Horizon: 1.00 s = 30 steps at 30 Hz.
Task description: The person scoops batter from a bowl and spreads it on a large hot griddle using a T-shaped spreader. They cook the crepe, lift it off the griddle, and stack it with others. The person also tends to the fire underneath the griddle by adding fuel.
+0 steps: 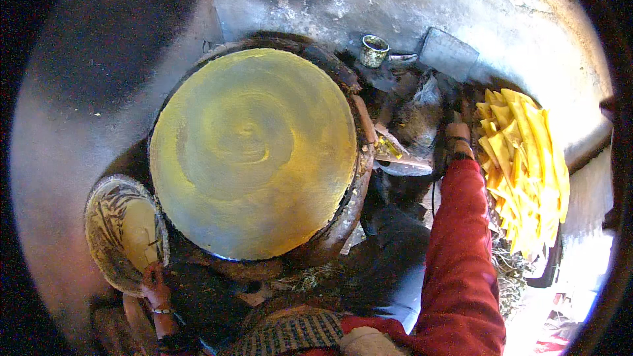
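Note:
A large round griddle set in a clay stove stands before me, its top covered by a sheet of pale yellow batter (247,148) with spiral marks. My left hand (156,287), with a bracelet at the wrist, is at the near rim of a batter-smeared tub (94,237). Pale liquid batter (138,230) lies inside the tub. A thin dark line runs from the fingers into it; I cannot tell if they hold it. My right hand (458,133), at the end of a red sleeve, reaches into shadow beside a heap of folded yellow flatbreads (526,173); its fingertips are hidden.
A stained metal cup (374,52) stands by the sooty wall behind the stove, near a grey flat panel (447,54). Broken clay pieces (363,118) edge the griddle on the right. Dry plant stalks (512,267) lie below the flatbreads.

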### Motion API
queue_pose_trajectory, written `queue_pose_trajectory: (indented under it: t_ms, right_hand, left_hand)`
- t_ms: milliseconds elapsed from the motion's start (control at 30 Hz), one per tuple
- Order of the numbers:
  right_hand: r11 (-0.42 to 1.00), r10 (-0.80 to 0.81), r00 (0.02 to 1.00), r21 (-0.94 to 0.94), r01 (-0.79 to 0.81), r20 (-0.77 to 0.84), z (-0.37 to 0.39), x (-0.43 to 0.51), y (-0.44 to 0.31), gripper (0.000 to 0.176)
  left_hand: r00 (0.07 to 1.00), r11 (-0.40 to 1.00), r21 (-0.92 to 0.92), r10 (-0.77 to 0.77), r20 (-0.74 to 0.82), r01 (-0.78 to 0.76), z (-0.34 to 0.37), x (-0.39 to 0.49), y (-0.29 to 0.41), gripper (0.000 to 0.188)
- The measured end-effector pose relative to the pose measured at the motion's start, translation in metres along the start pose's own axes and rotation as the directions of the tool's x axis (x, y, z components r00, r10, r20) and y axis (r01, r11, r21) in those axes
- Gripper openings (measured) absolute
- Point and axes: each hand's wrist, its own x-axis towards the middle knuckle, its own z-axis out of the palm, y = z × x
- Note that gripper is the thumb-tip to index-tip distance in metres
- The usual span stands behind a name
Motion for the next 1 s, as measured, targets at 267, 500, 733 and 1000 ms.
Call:
queue_pose_trajectory:
  t_ms: [267,500,733,1000]
  right_hand:
    - [0.579,0.126,0.968,0.808,0.105,-0.216,-0.017,-0.100,0.007,0.035]
    - [0.519,-0.342,0.916,0.771,0.370,-0.209,-0.035,-0.239,-0.010,0.019]
    - [0.544,-0.249,0.967,0.834,0.090,0.058,-0.031,-0.330,-0.089,0.040]
    - [0.731,-0.223,0.974,0.656,0.191,-0.035,-0.042,-0.344,-0.109,0.053]
  left_hand:
    - [0.995,0.985,-0.168,-0.059,-0.075,0.045,0.008,-0.009,-0.011,0.013]
    - [0.987,0.981,-0.149,0.108,-0.116,-0.124,0.027,-0.005,-0.027,0.013]
    - [0.980,0.981,-0.020,0.189,-0.062,-0.191,0.023,-0.012,-0.003,0.014]
    - [0.971,0.978,0.097,0.197,-0.136,-0.185,0.018,-0.014,-0.013,0.014]
